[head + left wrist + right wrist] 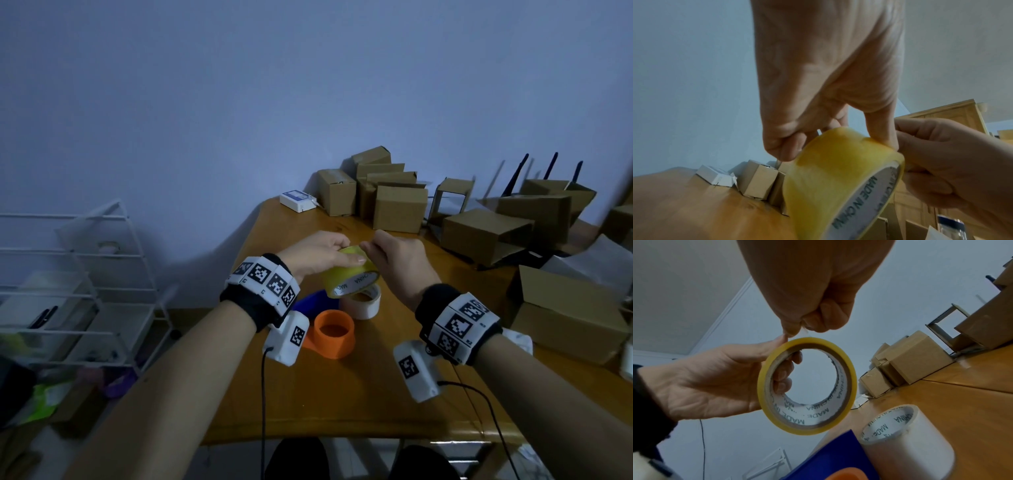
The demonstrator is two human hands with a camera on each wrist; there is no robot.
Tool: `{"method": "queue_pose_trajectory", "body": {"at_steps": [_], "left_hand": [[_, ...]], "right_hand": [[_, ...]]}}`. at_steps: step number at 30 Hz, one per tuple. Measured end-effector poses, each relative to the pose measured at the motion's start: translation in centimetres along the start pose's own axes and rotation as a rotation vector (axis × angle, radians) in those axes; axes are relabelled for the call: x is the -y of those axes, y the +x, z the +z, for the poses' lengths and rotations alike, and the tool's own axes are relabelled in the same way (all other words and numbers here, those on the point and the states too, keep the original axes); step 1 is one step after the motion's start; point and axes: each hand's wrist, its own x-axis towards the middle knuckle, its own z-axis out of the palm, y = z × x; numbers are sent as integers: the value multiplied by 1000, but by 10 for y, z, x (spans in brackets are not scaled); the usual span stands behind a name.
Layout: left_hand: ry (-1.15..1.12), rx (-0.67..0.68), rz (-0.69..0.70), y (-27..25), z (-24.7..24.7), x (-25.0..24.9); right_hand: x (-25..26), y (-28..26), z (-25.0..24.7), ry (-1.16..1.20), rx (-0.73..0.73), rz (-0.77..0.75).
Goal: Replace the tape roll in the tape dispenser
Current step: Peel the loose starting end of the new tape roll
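Two tape rolls; one orange spool.

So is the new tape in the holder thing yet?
Not yet. The near-empty white roll already stands loose on the table beside the orange hub, so the old one looks removed. The left hand holds the yellow tape roll in the air while the right hand pinches at its top edge, probably at the loose end. Fitting it into the dispenser is left.

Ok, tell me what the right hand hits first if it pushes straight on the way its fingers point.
Most likely the yellow tape roll: the right hand pinches at its top edge, beside the left hand fingers hooked through the core. Depth is unclear.
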Motion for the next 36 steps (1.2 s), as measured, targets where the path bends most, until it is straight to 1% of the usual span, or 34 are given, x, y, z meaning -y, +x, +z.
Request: {"method": "queue_pose_trajectory", "body": {"at_steps": [4,8,11,13,15,17,20,22,24,26,28,30,33,35,36], "left_hand": [[58,-48,-3,-1,2,4],[90,-82,26,-3,5,3],[157,-133,93,-3,5,0],[191,-113,133,-3,4,-3],[182,-97,141,-4,2,-8],[138,-92,127,-7,4,-13],[90,-94,141,-8,10,-16],[35,-61,158,-11,10,-16],[17,-38,155,-14,8,-16],[-3,-58,166,-16,6,-15],[-11,-89,191,-15,4,-16],[1,-120,193,-12,3,-15],[-8,-195,209,-9,4,-13],[-31,-269,229,-6,4,-13],[-48,-296,238,-6,3,-15]], "right_hand": [[9,-1,0,-15,13,-71],[9,3,-4,16,14,-40],[10,7,-8,-6,34,-40],[9,12,-12,-21,59,-30],[11,16,-15,-40,80,-44],[15,18,-16,-66,100,-85],[19,22,-16,-119,182,-175],[20,24,-20,-156,235,-216],[23,26,-24,-193,259,-235],[26,27,-25,-208,233,-263],[26,26,-24,-195,170,-288],[26,24,-23,-163,129,-284],[26,22,-23,-113,84,-219],[28,20,-23,-22,37,-111],[29,19,-23,17,2,-80]]}}
